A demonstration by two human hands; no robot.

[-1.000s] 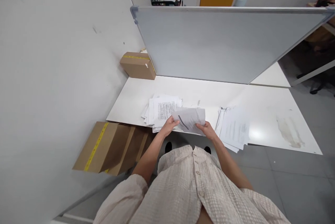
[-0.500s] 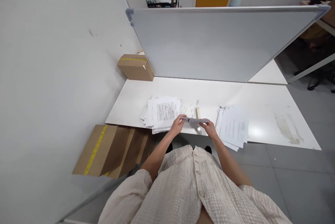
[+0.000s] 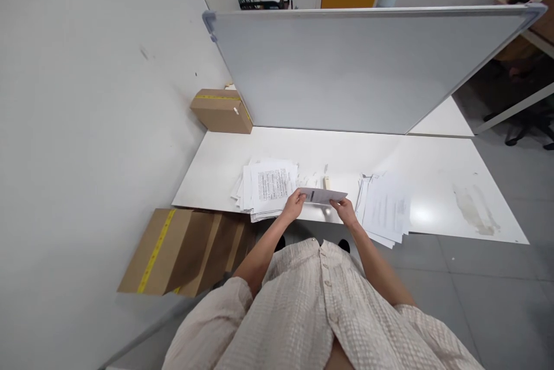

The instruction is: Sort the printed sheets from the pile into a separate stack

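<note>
A sheet of paper (image 3: 324, 195) with print on it is held up above the front edge of the white table. My left hand (image 3: 295, 205) pinches its left end, and my right hand (image 3: 345, 210) grips its lower right corner. Whether it is folded I cannot tell. Left of my left hand lies a stack of printed sheets (image 3: 272, 184), its edges uneven. Beside my right hand another pile of sheets (image 3: 386, 205) reaches past the table's front edge. Just behind the held paper, a small cream-coloured block (image 3: 326, 182) rests on the table, partly hidden.
The white table (image 3: 337, 148) runs left to right, with a whiteboard (image 3: 355, 70) standing along its back. A cardboard box (image 3: 225, 115) sits at the back left corner. More cardboard boxes (image 3: 151, 260) stand at the front left. A worn patch (image 3: 475, 211) marks the table's right end.
The held paper has tilted, so more of its printed face shows now. Both hands stay at its two ends in nearly the same place.
</note>
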